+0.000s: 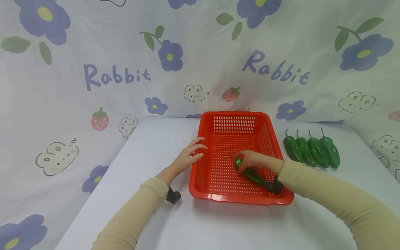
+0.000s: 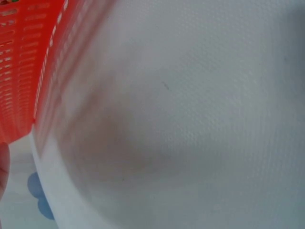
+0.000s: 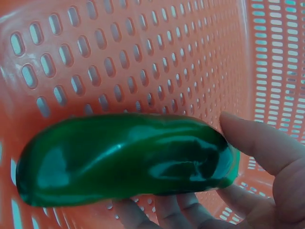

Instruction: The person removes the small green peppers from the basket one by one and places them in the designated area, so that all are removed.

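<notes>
A glossy green pepper point(image 3: 124, 160) with a thin curved stem is in my right hand point(image 1: 252, 160), inside the red plastic basket point(image 1: 240, 198). Thumb and fingers grip it near the stem end, and its body slants toward the basket's near right corner. My left hand point(image 1: 189, 155) is at the basket's left rim, its fingers loosely extended over the edge. In the left wrist view only a sliver of a finger point(image 2: 3, 167) shows beside the basket's slotted wall point(image 2: 24, 67).
Several green peppers point(image 1: 318, 151) lie side by side on the white tabletop point(image 1: 150, 149), right of the basket, stems pointing away. A patterned cloth point(image 1: 193, 73) with flowers and "Rabbit" lettering hangs behind. A black wrist device point(image 1: 173, 196) sits under the left sleeve.
</notes>
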A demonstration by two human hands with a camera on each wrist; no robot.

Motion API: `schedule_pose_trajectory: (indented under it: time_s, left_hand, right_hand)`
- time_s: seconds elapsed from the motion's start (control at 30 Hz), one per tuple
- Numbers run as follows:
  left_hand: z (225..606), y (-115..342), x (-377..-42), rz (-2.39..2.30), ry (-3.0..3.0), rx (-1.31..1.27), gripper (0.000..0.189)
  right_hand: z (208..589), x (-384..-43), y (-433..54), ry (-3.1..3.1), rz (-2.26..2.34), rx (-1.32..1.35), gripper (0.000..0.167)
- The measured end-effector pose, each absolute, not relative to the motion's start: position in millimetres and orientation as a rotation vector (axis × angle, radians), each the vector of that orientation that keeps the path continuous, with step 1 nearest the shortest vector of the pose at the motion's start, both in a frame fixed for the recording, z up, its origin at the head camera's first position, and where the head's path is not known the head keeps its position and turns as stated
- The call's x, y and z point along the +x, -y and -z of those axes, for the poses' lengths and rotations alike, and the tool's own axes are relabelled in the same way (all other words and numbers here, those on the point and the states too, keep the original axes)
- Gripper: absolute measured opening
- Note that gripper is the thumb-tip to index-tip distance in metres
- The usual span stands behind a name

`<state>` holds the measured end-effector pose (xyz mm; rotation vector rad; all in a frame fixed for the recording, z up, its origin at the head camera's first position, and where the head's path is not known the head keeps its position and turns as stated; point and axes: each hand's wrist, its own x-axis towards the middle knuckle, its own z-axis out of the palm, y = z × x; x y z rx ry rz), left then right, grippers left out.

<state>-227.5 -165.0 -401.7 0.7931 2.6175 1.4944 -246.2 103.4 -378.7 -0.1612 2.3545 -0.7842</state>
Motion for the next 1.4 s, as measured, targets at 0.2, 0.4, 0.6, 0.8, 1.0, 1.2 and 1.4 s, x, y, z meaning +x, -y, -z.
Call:
schedule_pose_trajectory:
  time_s: [0.2, 0.4, 0.6, 0.8, 1.0, 1.2, 1.4]
  left_hand:
    - [403, 165, -229, -1.501, -2.621, 0.814, 0.033]
    - [396, 162, -223, -1.507, -2.624, 0.808, 0.032]
    - [374, 155, -209, -1.544, -2.587, 0.811, 0.031]
    - [393, 160, -220, -1.542, -2.610, 0.808, 0.031]
    - [406, 165, -229, -1.557, -2.598, 0.829, 0.032]
    - [404, 163, -229, -1.550, -2.597, 0.804, 0.032]
    - [388, 158, -218, -1.549, -2.591, 0.793, 0.033]
  right_hand:
    - [380, -246, -102, -2.362, 0.764, -0.126, 0.062]
    - [379, -247, -102, -2.363, 0.839, -0.176, 0.060]
    - [374, -251, -105, -2.280, 1.096, -0.185, 0.062]
    - [366, -253, -107, -2.226, 1.238, -0.174, 0.063]
    - [362, -255, -110, -2.204, 1.295, -0.181, 0.064]
    - [362, -257, -114, -2.156, 1.387, -0.218, 0.064]
    - [359, -257, -115, -2.167, 1.435, -0.289, 0.062]
